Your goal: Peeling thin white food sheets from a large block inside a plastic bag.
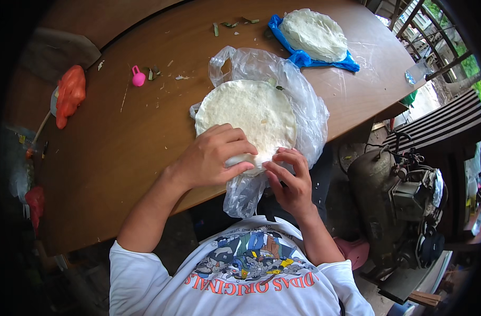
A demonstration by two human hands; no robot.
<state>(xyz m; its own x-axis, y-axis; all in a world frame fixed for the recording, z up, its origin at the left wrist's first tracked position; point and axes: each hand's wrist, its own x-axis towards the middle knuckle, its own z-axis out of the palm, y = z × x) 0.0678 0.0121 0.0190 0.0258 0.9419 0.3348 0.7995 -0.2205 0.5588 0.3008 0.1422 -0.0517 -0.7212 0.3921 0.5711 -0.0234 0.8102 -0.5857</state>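
Note:
A stack of thin, round white sheets point(248, 106), like rice paper or flatbread, lies on a clear plastic bag point(307, 114) close to the table's near edge. My left hand point(220, 156) bends over the near rim of the stack, with a raised bit of sheet between thumb and fingers. At the same rim, to the right, my right hand point(290, 177) touches the sheets with curled fingertips; whether it pinches them is hidden. Small green leaf bits rest on the far side of the stack. Part of the bag hangs over the table edge below my hands.
Farther back, more white round sheets point(313, 34) sit on a blue plastic bag point(278, 29). The brown table point(145, 130) also bears a pink plastic item point(138, 77), leaf scraps point(229, 24) and an orange bag point(71, 94). An air compressor point(372, 185) stands at right.

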